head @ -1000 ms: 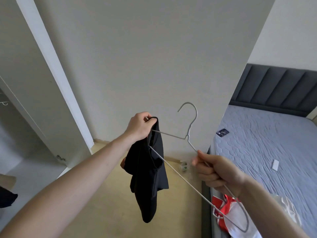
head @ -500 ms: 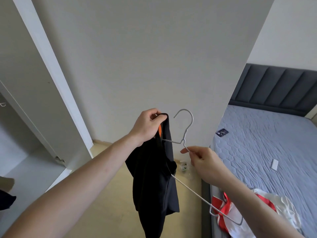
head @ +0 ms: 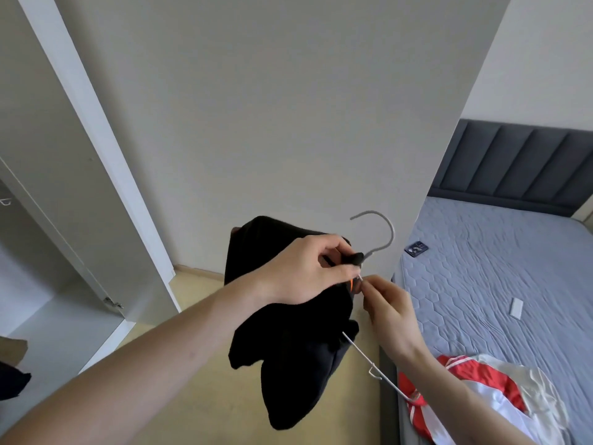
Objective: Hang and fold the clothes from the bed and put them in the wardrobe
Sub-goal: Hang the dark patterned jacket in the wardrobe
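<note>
A black garment (head: 301, 345) with a bit of orange inside hangs over a thin grey wire hanger (head: 385, 231). My left hand (head: 308, 271) pinches the garment's collar edge up near the base of the hook. Just below it, my right hand (head: 390, 311) grips the hanger's neck and shoulder wire. The hanger's right shoulder (head: 378, 370) sticks out bare below the cloth; its left side is hidden under the fabric. A red and white garment (head: 487, 390) lies bunched on the bed's near corner. The open wardrobe (head: 48, 239) is at the left.
The bed (head: 500, 284) with a grey-blue quilted mattress and dark headboard (head: 513, 170) fills the right; a small dark device (head: 416, 247) and a white remote (head: 516, 307) lie on it. A wall (head: 272, 123) faces me. Dark folded cloth (head: 12, 380) sits low in the wardrobe.
My left hand has pulled the black garment rightward along the hanger to the hook, so it now covers the left shoulder. My right hand slid up to the neck.
</note>
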Available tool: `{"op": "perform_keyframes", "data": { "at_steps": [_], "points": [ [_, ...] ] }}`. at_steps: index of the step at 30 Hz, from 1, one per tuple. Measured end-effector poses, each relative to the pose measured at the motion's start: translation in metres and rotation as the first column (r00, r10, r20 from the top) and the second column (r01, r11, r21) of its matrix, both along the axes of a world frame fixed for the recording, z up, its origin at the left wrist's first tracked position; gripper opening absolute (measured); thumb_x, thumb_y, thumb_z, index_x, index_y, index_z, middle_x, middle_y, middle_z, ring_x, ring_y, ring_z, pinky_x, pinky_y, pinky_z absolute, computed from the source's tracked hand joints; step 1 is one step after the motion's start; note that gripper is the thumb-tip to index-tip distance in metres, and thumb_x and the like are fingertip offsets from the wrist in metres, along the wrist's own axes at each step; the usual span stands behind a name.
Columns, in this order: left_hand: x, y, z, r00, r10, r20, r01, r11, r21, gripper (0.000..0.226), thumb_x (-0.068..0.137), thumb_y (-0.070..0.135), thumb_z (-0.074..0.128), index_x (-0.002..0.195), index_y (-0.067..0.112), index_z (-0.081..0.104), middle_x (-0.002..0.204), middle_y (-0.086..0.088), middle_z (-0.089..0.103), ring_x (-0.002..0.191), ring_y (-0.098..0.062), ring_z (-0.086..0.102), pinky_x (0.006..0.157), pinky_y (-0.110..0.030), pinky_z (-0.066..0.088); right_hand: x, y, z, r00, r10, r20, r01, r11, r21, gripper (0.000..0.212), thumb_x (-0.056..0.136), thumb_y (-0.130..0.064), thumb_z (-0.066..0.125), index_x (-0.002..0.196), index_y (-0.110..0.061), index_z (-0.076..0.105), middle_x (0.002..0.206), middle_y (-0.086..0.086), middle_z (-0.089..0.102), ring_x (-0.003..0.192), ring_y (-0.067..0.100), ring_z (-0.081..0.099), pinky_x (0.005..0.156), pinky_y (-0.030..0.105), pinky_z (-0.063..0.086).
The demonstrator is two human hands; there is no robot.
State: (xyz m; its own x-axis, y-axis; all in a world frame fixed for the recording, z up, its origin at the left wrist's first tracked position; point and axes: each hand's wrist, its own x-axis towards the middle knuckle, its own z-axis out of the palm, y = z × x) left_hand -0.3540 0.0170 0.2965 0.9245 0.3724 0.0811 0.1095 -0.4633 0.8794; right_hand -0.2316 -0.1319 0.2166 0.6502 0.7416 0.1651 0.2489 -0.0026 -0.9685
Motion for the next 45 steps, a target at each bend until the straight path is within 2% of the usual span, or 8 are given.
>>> {"op": "perform_keyframes", "data": {
  "at_steps": [4, 7, 9, 21, 31, 34, 41, 45],
  "points": [
    [-0.009, 0.02, 0.014, 0.999, 0.019, 0.042, -0.034, 0.911, 0.41, 0.026, 0.091, 0.034, 0.072, 0.117, 0.036, 0.073, 0.095, 0.012, 0.064, 0.092, -0.007, 0.063, 0.089, -0.026, 0.051, 0.005, -0.005, -0.001, 0.997, -0.05, -0.054, 0.054, 0.995, 0.089, 0.028, 0.098, -0.03, 0.054, 0.075, -0.019, 0.067, 0.056, -0.012, 0.036, 0.053, 0.009, 0.031, 0.049, 0.017, 0.029],
    [-0.004, 0.047, 0.019, 0.977, 0.109, 0.182, -0.211, 0.59, 0.779, 0.027, 0.091, 0.035, 0.068, 0.118, 0.033, 0.071, 0.113, 0.013, 0.056, 0.112, -0.014, 0.052, 0.106, -0.037, 0.035, 0.007, -0.004, 0.001, 0.996, -0.036, -0.081, 0.046, 0.991, 0.123, 0.028, 0.095, -0.033, 0.053, 0.074, -0.018, 0.065, 0.057, -0.006, 0.03, 0.055, 0.014, 0.027, 0.049, 0.02, 0.026],
    [-0.002, 0.065, 0.023, 0.989, 0.117, 0.086, -0.136, 0.539, 0.831, 0.025, 0.095, 0.046, 0.063, 0.117, 0.034, 0.069, 0.116, 0.016, 0.06, 0.117, -0.013, 0.053, 0.11, -0.038, 0.03, 0.007, -0.002, 0.005, 0.996, -0.017, -0.085, 0.029, 0.989, 0.142, 0.028, 0.094, -0.034, 0.054, 0.074, -0.018, 0.066, 0.057, -0.008, 0.031, 0.055, 0.012, 0.028, 0.05, 0.019, 0.027],
    [-0.004, 0.111, 0.021, 0.984, 0.145, 0.104, -0.178, 0.732, 0.658, 0.02, 0.098, 0.047, 0.062, 0.09, 0.031, 0.069, 0.084, 0.015, 0.062, 0.08, -0.014, 0.059, 0.07, -0.036, 0.05, 0.015, -0.027, 0.018, 0.825, -0.309, 0.474, 0.127, 0.917, 0.378, 0.017, 0.092, -0.012, 0.06, 0.101, -0.024, 0.069, 0.1, -0.011, 0.068, 0.091, 0.018, 0.065, 0.082, 0.022, 0.047],
    [-0.006, 0.101, 0.032, 0.965, 0.171, 0.198, -0.256, 0.769, 0.585, 0.03, 0.097, 0.053, 0.058, 0.092, 0.027, 0.071, 0.083, 0.011, 0.065, 0.082, -0.018, 0.062, 0.076, -0.045, 0.052, 0.04, -0.016, -0.049, 0.955, 0.054, 0.291, -0.018, 0.992, -0.127, 0.053, 0.092, -0.017, 0.069, 0.13, -0.053, 0.06, 0.102, -0.024, 0.074, 0.054, 0.009, 0.063, 0.061, 0.021, 0.049],
    [-0.007, 0.097, 0.038, 0.964, 0.166, 0.207, -0.257, 0.778, 0.574, 0.036, 0.095, 0.058, 0.055, 0.095, 0.027, 0.073, 0.089, 0.01, 0.069, 0.086, -0.021, 0.065, 0.08, -0.047, 0.053, 0.048, -0.004, -0.054, 0.953, 0.054, 0.299, -0.014, 0.991, -0.132, 0.033, 0.089, -0.041, 0.068, 0.119, -0.054, 0.064, 0.055, -0.011, 0.055, 0.05, 0.006, 0.048, 0.06, 0.021, 0.041],
    [-0.027, 0.112, 0.039, 0.932, 0.265, 0.247, -0.358, 0.784, 0.508, 0.033, 0.096, 0.055, 0.059, 0.09, 0.025, 0.072, 0.089, 0.008, 0.071, 0.091, -0.017, 0.066, 0.088, -0.048, 0.052, 0.074, -0.022, -0.066, 0.838, 0.103, 0.536, -0.025, 0.988, -0.152, 0.025, 0.09, -0.059, 0.063, 0.071, -0.045, 0.055, 0.062, -0.013, 0.051, 0.056, 0.009, 0.047, 0.055, 0.022, 0.036],
    [-0.038, 0.116, 0.032, 0.915, 0.326, 0.237, -0.402, 0.778, 0.482, 0.036, 0.089, 0.064, 0.059, 0.089, 0.031, 0.074, 0.093, 0.016, 0.074, 0.095, -0.012, 0.068, 0.093, -0.045, 0.053, 0.099, -0.045, -0.058, 0.744, 0.007, 0.668, 0.131, 0.979, -0.155, 0.016, 0.091, -0.059, 0.06, 0.084, -0.044, 0.057, 0.078, -0.018, 0.057, 0.066, 0.004, 0.056, 0.059, 0.02, 0.044]
  ]
}}
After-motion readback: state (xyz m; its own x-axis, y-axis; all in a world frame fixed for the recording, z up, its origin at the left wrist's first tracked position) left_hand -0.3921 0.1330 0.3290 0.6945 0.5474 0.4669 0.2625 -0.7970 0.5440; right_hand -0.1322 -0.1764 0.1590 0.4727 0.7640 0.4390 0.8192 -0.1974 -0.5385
